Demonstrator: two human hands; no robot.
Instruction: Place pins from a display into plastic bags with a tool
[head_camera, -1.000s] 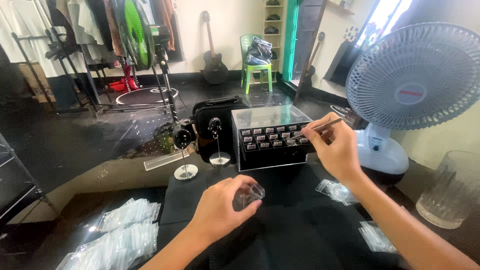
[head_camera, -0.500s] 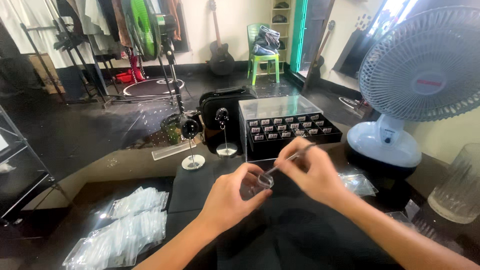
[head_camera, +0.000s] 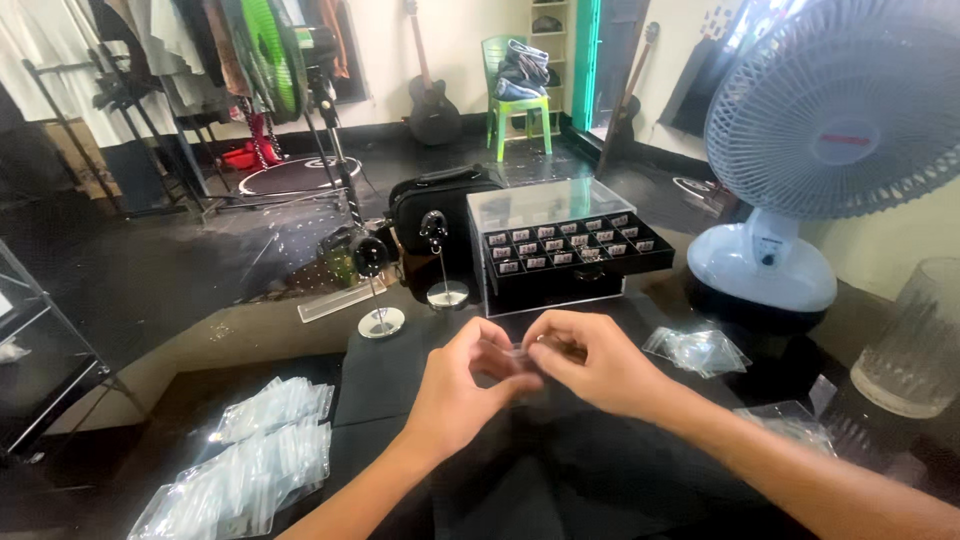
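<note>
The left hand (head_camera: 465, 390) and the right hand (head_camera: 590, 365) meet over the middle of the black bench (head_camera: 560, 480), fingertips pinched together on a small clear plastic bag (head_camera: 512, 357) held between them just above the bench top; what the bag holds is too small to tell; both hands are closed on it, the thumbs and forefingers touching. Behind them, toward the far edge, stands a clear case (head_camera: 560, 240) with a black tray of small items pulled out; just left of it are two little round-based stands (head_camera: 447, 292); a white fan (head_camera: 800, 170) fills the far right corner, with a ribbed glass (head_camera: 915, 340) at the right edge; loose clear bags (head_camera: 697, 350) lie right of the hands; a heap of bags (head_camera: 250, 460) lies near the left edge.
</note>
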